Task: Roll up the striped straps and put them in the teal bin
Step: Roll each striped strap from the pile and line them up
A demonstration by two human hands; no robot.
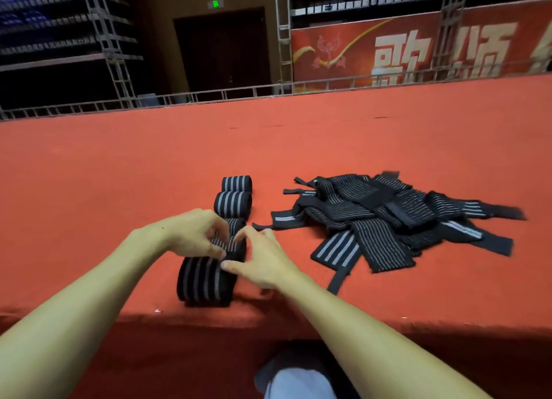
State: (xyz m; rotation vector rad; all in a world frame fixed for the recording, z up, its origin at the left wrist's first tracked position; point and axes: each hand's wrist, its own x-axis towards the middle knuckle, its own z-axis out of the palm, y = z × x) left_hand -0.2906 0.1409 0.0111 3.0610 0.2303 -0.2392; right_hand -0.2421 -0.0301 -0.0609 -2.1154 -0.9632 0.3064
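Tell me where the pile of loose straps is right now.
In the head view the pile lies on the red platform, right of centre, just right of the right hand and the row of rolled straps.

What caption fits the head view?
Left hand and right hand pinch striped strap beside finished rolls; loose pile at right.

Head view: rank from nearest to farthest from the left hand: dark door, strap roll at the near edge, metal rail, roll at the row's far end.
1. Near-edge strap roll, beside the left hand, which pinches a middle roll.
2. Far-end roll, up the row.
3. Metal rail, along the red surface's far edge.
4. Dark door, behind the rail.
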